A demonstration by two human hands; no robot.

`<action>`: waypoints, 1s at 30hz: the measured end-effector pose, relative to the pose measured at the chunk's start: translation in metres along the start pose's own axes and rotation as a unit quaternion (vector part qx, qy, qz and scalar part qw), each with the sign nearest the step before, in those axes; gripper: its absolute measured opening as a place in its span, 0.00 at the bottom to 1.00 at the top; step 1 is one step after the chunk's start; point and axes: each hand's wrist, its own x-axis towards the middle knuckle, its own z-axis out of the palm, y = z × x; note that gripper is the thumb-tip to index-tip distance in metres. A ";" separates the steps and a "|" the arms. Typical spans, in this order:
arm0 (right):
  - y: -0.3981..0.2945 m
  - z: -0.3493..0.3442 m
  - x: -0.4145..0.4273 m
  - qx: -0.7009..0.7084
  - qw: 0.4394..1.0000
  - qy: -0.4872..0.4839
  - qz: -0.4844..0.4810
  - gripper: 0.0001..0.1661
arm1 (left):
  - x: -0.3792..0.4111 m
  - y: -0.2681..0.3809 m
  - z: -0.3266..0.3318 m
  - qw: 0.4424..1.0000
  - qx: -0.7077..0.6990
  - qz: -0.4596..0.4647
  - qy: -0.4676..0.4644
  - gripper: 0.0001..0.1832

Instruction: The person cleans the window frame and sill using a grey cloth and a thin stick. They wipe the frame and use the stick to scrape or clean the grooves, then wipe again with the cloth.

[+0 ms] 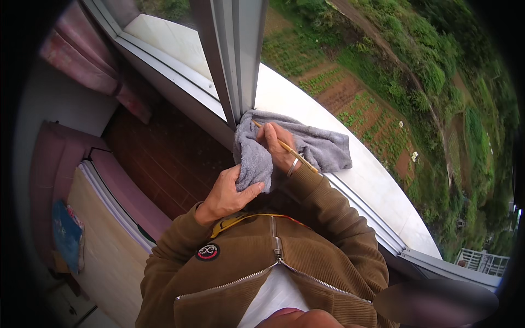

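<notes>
A grey terry cloth drapes over the window track and the white outer sill. My left hand pinches its hanging end between thumb and fingers, on the room side. In my right hand is a thin wooden stick that resembles a chopstick, with a ringed upper end. Its far tip meets the cloth near the foot of the window frame post; whether it presses through into the track is hidden by the fabric. A silvery bracelet circles my right wrist.
The sliding window's glass pane stands left of the post. Past the white sill the ground drops to garden plots. Metal track rails run along my right. Behind on the left are a pink-framed bed and a pink curtain.
</notes>
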 end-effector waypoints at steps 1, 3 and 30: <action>0.000 0.002 0.004 -0.011 1.000 0.005 -0.010 0.23 | 0.001 0.002 0.002 1.000 0.000 -0.014 0.005 0.18; 0.002 0.003 0.005 0.004 1.000 0.002 -0.014 0.23 | 0.002 0.000 0.006 1.000 -0.002 -0.004 0.024 0.18; 0.032 -0.031 0.013 0.126 0.991 -0.048 0.001 0.22 | 0.008 0.000 0.051 0.998 -0.033 0.033 -0.030 0.21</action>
